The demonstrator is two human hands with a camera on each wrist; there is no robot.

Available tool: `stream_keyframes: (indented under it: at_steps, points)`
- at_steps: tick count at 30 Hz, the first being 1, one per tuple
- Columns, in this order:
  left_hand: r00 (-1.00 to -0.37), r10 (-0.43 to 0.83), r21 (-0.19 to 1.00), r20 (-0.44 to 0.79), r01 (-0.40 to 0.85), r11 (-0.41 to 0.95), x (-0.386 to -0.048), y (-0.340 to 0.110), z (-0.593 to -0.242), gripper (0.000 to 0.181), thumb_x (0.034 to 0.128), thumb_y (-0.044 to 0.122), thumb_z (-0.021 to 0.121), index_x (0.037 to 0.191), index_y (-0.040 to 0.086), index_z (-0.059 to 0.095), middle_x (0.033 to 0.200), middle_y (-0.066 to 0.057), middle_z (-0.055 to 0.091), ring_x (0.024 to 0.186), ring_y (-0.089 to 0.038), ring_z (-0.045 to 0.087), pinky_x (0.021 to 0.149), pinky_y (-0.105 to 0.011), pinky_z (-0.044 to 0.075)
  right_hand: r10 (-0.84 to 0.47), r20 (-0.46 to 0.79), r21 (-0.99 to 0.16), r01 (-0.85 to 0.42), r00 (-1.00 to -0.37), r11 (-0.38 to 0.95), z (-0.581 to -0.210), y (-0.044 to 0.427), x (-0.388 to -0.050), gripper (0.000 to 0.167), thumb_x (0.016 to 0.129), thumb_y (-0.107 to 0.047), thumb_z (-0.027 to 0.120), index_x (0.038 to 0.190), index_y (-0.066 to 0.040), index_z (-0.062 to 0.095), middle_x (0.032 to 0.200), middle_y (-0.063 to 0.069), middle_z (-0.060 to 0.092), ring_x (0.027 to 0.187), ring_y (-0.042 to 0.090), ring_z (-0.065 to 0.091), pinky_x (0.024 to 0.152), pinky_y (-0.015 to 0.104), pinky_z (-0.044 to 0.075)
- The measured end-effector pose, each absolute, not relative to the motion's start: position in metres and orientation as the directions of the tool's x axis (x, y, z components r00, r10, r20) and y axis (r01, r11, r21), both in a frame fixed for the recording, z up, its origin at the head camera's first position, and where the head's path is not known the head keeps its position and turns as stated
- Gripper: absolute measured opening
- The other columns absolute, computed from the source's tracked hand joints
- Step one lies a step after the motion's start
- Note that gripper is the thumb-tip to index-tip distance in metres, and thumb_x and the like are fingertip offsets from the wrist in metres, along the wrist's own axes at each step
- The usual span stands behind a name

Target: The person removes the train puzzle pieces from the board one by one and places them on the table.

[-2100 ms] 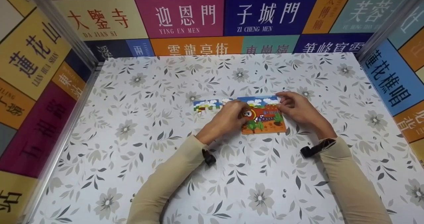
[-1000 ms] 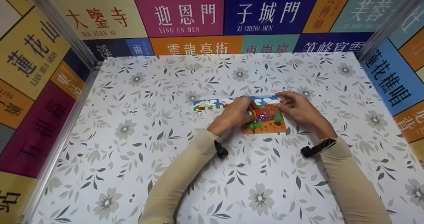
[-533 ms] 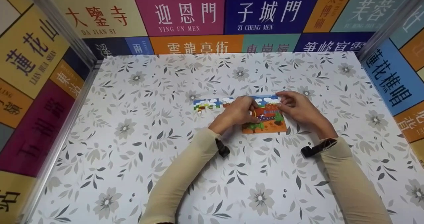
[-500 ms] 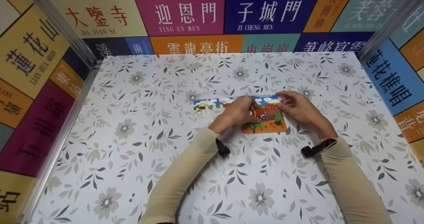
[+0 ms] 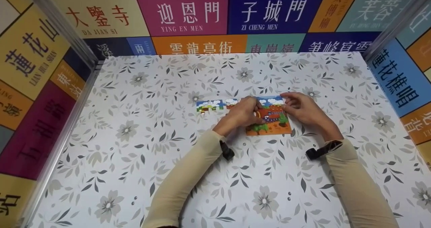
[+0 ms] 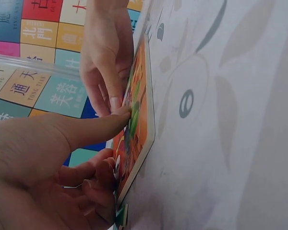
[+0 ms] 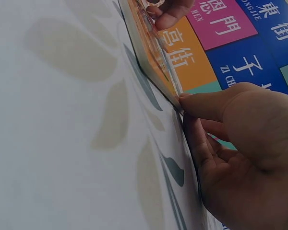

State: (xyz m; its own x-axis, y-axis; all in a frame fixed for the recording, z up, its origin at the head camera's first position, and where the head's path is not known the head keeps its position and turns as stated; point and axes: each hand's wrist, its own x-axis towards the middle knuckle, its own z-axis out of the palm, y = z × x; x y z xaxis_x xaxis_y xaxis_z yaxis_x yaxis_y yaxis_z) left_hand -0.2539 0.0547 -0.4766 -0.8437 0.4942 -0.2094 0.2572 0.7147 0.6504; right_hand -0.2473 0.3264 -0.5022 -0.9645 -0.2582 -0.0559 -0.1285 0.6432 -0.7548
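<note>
A colourful picture puzzle (image 5: 277,123) with an orange lower part lies on the patterned table. My left hand (image 5: 240,113) covers its left part; in the left wrist view that hand's (image 6: 43,158) thumb presses on the picture face and its other fingers are bent near the edge. My right hand (image 5: 301,108) is at the upper right corner, and in the right wrist view the right hand (image 7: 245,143) pinches the edge between thumb and fingers. To the left extends a narrow strip of blue and white pieces (image 5: 210,105), partly hidden by the left hand.
White cloth with grey flowers and leaves covers the table (image 5: 134,174). Panels with large characters (image 5: 181,12) stand behind and at both sides. Black straps with small devices (image 5: 227,152) sit on both wrists.
Compared with about two seconds ago, my left hand has shifted slightly right over the picture. In the last half second it has barely moved. My right hand has stayed at the corner.
</note>
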Motion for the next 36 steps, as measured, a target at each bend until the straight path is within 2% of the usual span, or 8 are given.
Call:
stream_keyframes:
  at_steps: [14, 23, 30, 33, 36]
  points:
    - [-0.849, 0.502, 0.673, -0.164, 0.276, 0.687, -0.2478, 0.0527, -0.4791, 0.05, 0.0908, 0.034, 0.09, 0.127, 0.012, 0.064, 0.122, -0.002, 0.06, 0.101, -0.015, 0.056, 0.086, -0.028, 0.049, -0.264, -0.057, -0.758, -0.131, -0.963, 0.639, -0.5044, 0.3264, -0.2478, 0.055, 0.107, -0.02, 0.071, 0.156, -0.003, 0.055, 0.127, 0.019, 0.065, 0.105, 0.012, 0.066, 0.089, 0.007, 0.051]
    - [-0.852, 0.511, 0.666, -0.116, 0.316, 0.676, -0.2462, 0.0515, -0.4803, 0.053, 0.0901, 0.034, 0.091, 0.128, 0.012, 0.062, 0.126, -0.004, 0.056, 0.102, -0.016, 0.056, 0.088, -0.03, 0.049, -0.243, -0.084, -0.766, -0.093, -0.966, 0.636, -0.5033, 0.3258, -0.2467, 0.057, 0.106, -0.02, 0.071, 0.158, -0.005, 0.054, 0.13, 0.019, 0.064, 0.111, 0.019, 0.067, 0.09, 0.008, 0.051]
    - [-0.855, 0.508, 0.692, -0.107, 0.303, 0.655, -0.2465, 0.0538, -0.4802, 0.049, 0.0894, 0.028, 0.092, 0.126, 0.015, 0.062, 0.123, -0.001, 0.065, 0.104, -0.014, 0.061, 0.09, -0.03, 0.053, -0.251, -0.075, -0.76, -0.108, -0.965, 0.641, -0.5027, 0.3269, -0.2462, 0.055, 0.107, -0.02, 0.071, 0.158, -0.006, 0.054, 0.13, 0.019, 0.065, 0.113, 0.022, 0.067, 0.091, 0.008, 0.05]
    - [-0.851, 0.516, 0.705, -0.093, 0.309, 0.638, -0.2467, 0.0535, -0.48, 0.048, 0.0936, 0.024, 0.088, 0.131, 0.011, 0.062, 0.126, -0.005, 0.067, 0.109, -0.017, 0.063, 0.094, -0.032, 0.055, -0.246, -0.069, -0.756, -0.111, -0.967, 0.646, -0.5021, 0.3268, -0.2458, 0.054, 0.107, -0.02, 0.071, 0.157, -0.007, 0.056, 0.129, 0.018, 0.065, 0.113, 0.022, 0.067, 0.091, 0.008, 0.05]
    - [-0.842, 0.536, 0.734, -0.07, 0.32, 0.599, -0.248, 0.0515, -0.4805, 0.04, 0.1002, 0.013, 0.077, 0.136, 0.006, 0.062, 0.129, -0.01, 0.068, 0.112, -0.021, 0.065, 0.097, -0.034, 0.055, -0.248, -0.068, -0.751, -0.114, -0.966, 0.65, -0.5021, 0.3269, -0.2462, 0.054, 0.107, -0.021, 0.071, 0.157, -0.008, 0.056, 0.129, 0.018, 0.066, 0.115, 0.025, 0.068, 0.091, 0.008, 0.05]
